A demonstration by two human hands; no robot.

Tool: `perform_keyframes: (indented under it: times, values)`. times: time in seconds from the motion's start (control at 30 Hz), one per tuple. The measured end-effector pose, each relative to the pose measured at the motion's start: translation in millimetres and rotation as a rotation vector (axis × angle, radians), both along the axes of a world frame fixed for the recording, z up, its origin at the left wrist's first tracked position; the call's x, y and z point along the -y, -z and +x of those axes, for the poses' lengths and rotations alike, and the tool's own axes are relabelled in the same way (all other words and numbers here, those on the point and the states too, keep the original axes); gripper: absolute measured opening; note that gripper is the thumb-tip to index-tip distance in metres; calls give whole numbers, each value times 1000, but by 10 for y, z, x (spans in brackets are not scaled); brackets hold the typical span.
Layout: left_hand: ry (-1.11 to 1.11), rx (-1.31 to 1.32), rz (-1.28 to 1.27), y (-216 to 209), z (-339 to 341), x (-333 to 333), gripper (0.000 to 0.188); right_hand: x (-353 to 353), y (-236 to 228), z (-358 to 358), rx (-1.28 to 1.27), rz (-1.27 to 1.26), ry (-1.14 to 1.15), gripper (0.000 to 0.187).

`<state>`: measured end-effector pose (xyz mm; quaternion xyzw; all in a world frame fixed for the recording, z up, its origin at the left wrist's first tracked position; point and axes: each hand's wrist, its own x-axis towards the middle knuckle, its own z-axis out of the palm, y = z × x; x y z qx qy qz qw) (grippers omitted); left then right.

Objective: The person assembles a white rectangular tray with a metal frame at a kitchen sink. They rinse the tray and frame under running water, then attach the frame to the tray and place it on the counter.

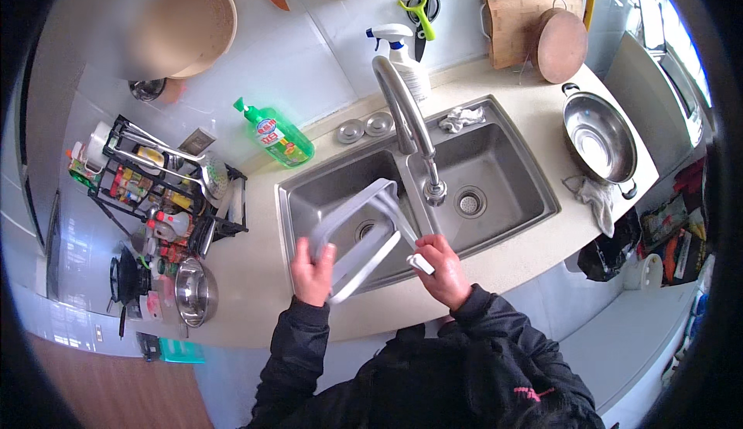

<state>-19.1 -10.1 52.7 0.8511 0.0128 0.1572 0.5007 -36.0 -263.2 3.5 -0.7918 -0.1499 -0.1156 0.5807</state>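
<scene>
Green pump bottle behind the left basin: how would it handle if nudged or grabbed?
The green pump bottle is tall and narrow, so probably apt to tip if pushed near its pump head. Its smooth, plastic-looking walls would likely be slippery when wet. It may be heavy if full, but I can't tell the fill level.

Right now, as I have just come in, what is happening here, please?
A person in black sleeves holds a pale, translucent-looking rectangular object with the left hand and right hand, tilted over the left basin of a double stainless-steel sink. It is blurred, so I cannot tell exactly what it is. The curved silver metal tap has its spout above the right basin.
</scene>
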Motion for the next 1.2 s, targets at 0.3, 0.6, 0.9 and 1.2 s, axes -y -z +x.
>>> perform_keyframes:
  times: [0.3, 0.6, 0.9, 1.2]
  values:
    - [-188, 127, -295, 5, -287, 87, 17, 161, -140, -167, 65, 93, -39, 19]
    - [-390, 137, -801, 108, -416, -2, 21, 87, -312, -144, 126, 247, 60, 18]
    - [-96, 24, -995, 279, -312, -457, 39, -226, -387, 24, -8, 207, -78, 12]
    - [298, -83, -920, 325, -328, -780, 45, -288, -474, -257, -263, 393, -9, 18]
